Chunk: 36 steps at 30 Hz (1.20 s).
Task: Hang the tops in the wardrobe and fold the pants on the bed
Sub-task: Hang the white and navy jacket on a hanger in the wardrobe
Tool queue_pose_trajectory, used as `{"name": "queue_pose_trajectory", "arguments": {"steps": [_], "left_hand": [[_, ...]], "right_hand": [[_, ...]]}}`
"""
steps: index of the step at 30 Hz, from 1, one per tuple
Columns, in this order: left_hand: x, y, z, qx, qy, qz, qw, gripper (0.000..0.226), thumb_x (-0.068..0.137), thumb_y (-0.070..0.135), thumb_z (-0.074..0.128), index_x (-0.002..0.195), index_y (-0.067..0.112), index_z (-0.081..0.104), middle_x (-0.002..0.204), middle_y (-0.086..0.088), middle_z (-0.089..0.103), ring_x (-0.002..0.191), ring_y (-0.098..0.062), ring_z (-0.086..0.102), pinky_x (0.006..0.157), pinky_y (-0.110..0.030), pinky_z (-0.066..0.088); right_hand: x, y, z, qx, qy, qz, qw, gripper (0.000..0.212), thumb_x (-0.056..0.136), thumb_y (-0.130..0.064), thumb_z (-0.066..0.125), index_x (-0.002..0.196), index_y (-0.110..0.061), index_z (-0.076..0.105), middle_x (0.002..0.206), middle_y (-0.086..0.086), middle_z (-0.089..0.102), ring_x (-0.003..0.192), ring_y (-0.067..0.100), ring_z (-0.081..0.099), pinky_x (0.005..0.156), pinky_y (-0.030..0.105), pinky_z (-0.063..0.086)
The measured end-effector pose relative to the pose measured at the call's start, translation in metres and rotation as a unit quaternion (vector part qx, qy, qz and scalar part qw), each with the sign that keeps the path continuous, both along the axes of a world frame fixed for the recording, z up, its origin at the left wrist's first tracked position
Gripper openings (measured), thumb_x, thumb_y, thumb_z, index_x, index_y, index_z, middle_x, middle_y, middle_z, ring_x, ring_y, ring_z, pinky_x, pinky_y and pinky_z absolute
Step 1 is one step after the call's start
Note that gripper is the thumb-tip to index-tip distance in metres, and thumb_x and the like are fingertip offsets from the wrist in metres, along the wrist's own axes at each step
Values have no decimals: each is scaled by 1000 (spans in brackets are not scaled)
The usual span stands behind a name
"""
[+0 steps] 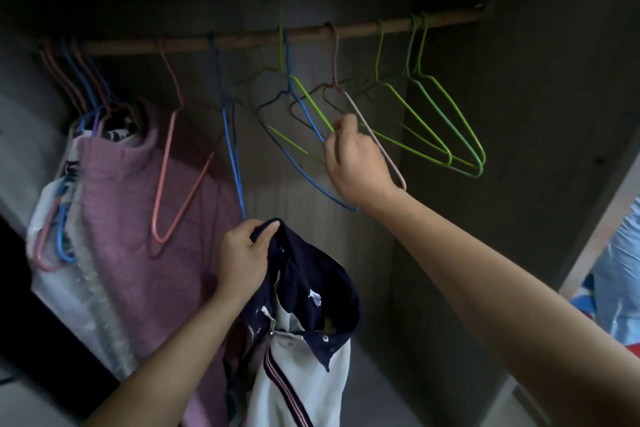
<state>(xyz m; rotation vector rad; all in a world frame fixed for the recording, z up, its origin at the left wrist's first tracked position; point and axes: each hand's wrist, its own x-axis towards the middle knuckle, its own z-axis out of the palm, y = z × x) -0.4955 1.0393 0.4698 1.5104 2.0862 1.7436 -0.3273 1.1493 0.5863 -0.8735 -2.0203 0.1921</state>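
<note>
Choosing a hanger for the polo shirt at the wardrobe.

The left hand [242, 260] has its grip closed round the collar of the navy-and-white cotton polo shirt [311, 288], held up below the wooden rod [242, 40]. The right hand [356, 166] pinches the sloping arm of a lime-green wire hanger [304, 94] tangled with a blue wire hanger [298, 170]. Best, I'd say, to lift that hook clear without dragging its neighbours, then feed it through the collar.

Wooden rail [242, 40], matt; coated wire hangers [446, 135], smooth; pink sweater [138, 191], fuzzy knit; shirt [311, 340], smooth cloth
</note>
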Motion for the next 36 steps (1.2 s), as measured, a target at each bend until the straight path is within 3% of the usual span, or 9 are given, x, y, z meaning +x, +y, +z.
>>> {"name": "queue_pose_trajectory", "arguments": {"steps": [5,10,14,18,22,26,31,34,36], "left_hand": [[17,1,0,32,33,27,999,28,91,26,69,115,13,61,78,-7,68,73,-29,65,68,-43,52],[40,10,1,-17,196,51,979,66,97,34,60,153,40,26,60,-17,59,56,-41,58,49,-43,45],[60,18,-2,26,263,-19,964,27,95,14,65,121,14,70,81,-13,75,67,-32,68,56,-29,38],[85,24,-10,-1,281,-65,958,16,93,13,67,108,12,74,76,-8,74,62,-25,67,56,-27,40],[101,27,-16,0,300,-86,950,11,91,10,70,101,11,74,71,-6,70,60,-23,64,55,-22,34],[120,30,-26,-23,333,-140,932,11,93,12,65,101,8,73,78,-9,71,69,-29,68,61,-29,46],[131,28,-37,-39,323,-158,932,16,90,12,70,105,9,73,87,-11,75,77,-30,71,66,-34,53],[132,18,-48,-37,333,-125,934,26,88,26,73,109,18,62,64,-9,68,57,-32,66,46,-34,46],[131,9,-59,-41,323,-113,939,32,88,39,67,107,21,49,63,-7,66,54,-31,64,42,-34,45]], "right_hand": [[53,-17,-51,-41,116,43,991,10,103,-23,42,109,-17,47,72,-10,56,66,24,58,64,41,45],[104,-35,-116,-85,133,108,981,12,99,-41,49,94,-30,48,61,-8,54,49,8,46,51,26,38],[143,-39,-151,-134,156,104,973,20,94,-43,54,82,-28,49,59,-8,52,51,6,45,51,21,36],[180,-34,-166,-175,146,109,968,32,93,-45,55,70,-23,50,58,-5,49,52,7,44,49,26,36],[205,-25,-172,-241,8,69,968,50,94,-53,57,63,-14,52,51,-4,47,47,7,42,50,30,38],[211,-25,-168,-263,-79,42,961,16,90,-48,67,93,-32,68,67,-12,64,62,5,58,65,35,51],[195,-35,-163,-239,-120,36,963,20,98,-46,52,117,-41,53,86,-15,66,83,13,63,76,36,52],[197,-40,-177,-270,-19,42,962,21,105,-32,42,107,-32,63,84,-8,67,83,17,63,80,38,51],[207,-44,-190,-247,88,31,965,29,107,-36,39,101,-29,67,68,-14,61,66,4,56,69,25,46]]}}
